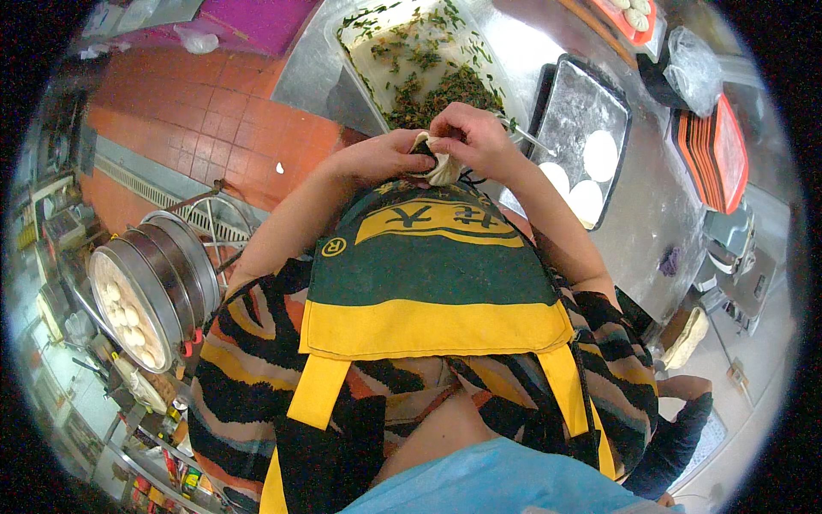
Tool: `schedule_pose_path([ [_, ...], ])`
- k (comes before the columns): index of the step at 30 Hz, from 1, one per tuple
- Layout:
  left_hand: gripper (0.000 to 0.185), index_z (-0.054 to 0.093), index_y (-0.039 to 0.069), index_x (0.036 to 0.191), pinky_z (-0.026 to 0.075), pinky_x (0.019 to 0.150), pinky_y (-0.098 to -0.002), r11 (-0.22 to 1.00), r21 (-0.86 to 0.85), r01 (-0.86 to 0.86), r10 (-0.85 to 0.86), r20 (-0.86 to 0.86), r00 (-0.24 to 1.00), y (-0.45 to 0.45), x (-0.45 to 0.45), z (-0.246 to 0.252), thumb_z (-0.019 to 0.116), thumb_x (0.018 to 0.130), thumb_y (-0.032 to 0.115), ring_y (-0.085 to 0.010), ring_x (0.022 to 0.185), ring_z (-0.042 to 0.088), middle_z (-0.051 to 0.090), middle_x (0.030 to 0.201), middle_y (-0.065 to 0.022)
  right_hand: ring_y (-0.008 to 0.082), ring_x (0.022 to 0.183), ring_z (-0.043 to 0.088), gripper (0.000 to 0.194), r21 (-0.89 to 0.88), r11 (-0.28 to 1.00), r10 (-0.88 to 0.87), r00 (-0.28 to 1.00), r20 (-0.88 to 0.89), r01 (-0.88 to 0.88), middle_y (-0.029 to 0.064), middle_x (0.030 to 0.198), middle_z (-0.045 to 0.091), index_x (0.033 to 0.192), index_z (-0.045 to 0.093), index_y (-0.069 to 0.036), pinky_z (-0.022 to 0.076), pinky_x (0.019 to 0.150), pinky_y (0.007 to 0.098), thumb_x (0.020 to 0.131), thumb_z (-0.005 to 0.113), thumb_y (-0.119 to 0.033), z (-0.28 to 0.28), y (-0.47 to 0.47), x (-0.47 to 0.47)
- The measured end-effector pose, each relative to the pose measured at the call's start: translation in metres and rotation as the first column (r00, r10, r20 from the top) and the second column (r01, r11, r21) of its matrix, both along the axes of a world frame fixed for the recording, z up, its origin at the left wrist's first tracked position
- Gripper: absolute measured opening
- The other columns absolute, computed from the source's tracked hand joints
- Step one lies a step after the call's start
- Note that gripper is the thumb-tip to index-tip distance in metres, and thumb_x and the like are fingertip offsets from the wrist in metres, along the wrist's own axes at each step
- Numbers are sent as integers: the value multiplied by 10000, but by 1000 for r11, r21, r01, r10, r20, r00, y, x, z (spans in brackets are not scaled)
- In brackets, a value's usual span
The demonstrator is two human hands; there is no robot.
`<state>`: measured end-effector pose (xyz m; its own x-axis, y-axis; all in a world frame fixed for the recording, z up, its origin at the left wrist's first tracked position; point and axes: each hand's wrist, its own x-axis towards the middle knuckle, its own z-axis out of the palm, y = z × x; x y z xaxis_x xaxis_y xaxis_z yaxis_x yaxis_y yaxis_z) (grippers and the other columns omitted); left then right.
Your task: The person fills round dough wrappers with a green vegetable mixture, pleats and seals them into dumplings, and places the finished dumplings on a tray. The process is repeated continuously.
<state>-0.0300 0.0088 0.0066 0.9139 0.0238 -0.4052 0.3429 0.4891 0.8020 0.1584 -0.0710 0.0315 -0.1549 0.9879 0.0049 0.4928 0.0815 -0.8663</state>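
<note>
Between my hands is a filled dough bun [443,172], gathered into pleats, with dark filling showing at its opening. My left hand [401,154] cups it from the left, the thumb lying over the opening. The fingers of my right hand [472,138] pinch the dough's upper edge. Just beyond the hands stands a plastic tub [366,83] of chopped green and brown filling. A metal utensil handle [533,139] sticks out at the tub's right. Flat round dough wrappers [600,156] lie on a floured black-rimmed tray [578,96] to the right.
Stacked orange trays [713,154] and a plastic bag [693,70] sit on the steel worktable [642,238] at right. An orange tray of buns [636,19] is at upper right. Stacked steamers [160,283] with buns stand at left. Another person's arm [681,417] shows at lower right.
</note>
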Motion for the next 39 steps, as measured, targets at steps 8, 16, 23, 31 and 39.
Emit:
schedule_pose_path([
  [8, 544, 351, 116, 1402, 538, 824, -340, 954, -199, -222, 231, 23, 973, 1, 0, -16, 587, 920, 203, -169, 1048, 564, 516, 1224, -65, 95, 649, 559, 108, 64, 978, -198, 979, -40, 200, 43, 763, 590, 853, 647, -14, 454, 577, 250, 784, 710, -68, -14, -4, -3],
  [16, 393, 434, 121, 1323, 561, 804, -395, 834, -233, -501, 494, -92, 865, -22, 4, -24, 523, 963, 249, -182, 1056, 579, 553, 1178, -42, 246, 679, 604, 182, 280, 955, -132, 987, 91, 102, 103, 777, 593, 830, 629, -36, 489, 600, 346, 764, 727, -175, -14, -3, -6],
  [23, 347, 450, 109, 1299, 555, 795, -348, 893, -171, -416, 409, -77, 909, -15, 2, -13, 486, 977, 233, -168, 1021, 584, 558, 1154, -37, 218, 702, 604, 186, 125, 983, -136, 991, -2, 135, 84, 785, 586, 896, 625, -18, 490, 626, 303, 763, 727, -98, -7, 3, -5],
  [31, 394, 425, 109, 1350, 544, 778, -330, 954, -76, -289, 281, -93, 955, -9, 4, -8, 461, 964, 176, -147, 1018, 569, 559, 1137, -25, 268, 714, 607, 170, -118, 987, -123, 988, -92, 112, 107, 788, 605, 855, 628, -36, 493, 630, 354, 784, 703, -170, -5, 3, -2],
  [39, 427, 459, 96, 1350, 481, 804, -258, 972, 30, -235, 236, -122, 964, -11, 4, 3, 494, 932, 180, -117, 979, 551, 580, 1111, -10, 200, 684, 580, 135, 153, 988, -36, 999, 39, 30, 84, 768, 585, 862, 615, -14, 468, 614, 312, 783, 690, -94, -7, -1, -1],
])
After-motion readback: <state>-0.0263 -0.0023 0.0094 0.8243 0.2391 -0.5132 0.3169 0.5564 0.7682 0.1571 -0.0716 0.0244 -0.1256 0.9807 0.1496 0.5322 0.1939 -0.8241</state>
